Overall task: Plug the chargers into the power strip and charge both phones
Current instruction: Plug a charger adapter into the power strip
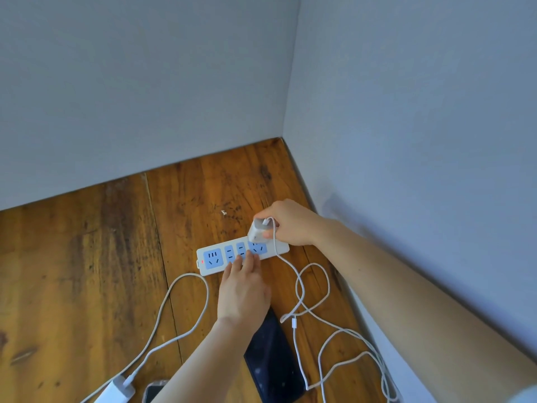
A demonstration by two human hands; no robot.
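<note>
Gripping a white charger [257, 230] between thumb and fingers, the right hand [286, 222] holds it tilted just above the rightmost blue socket of the white power strip [213, 261], prongs not seated as far as I can tell. The left hand [243, 292] lies flat w/ fingers spread, pressing on the strip's middle sockets, grasping nothing. The strip sits on the wooden surface [87, 257] near the wall corner, a small red light at its left end. The charger's white cable [300, 289] drops from the plug and loops loosely to the right, its free connector [294, 322] lying beside a dark phone [270, 359] (face up, partly under the left forearm). At the bottom-left edge sits a 2nd white charger [114, 392] w/ its own cable [186, 303] arcing back toward the strip, unplugged; a 2nd phone [152, 392] is just beside it, mostly cut off.
</note>
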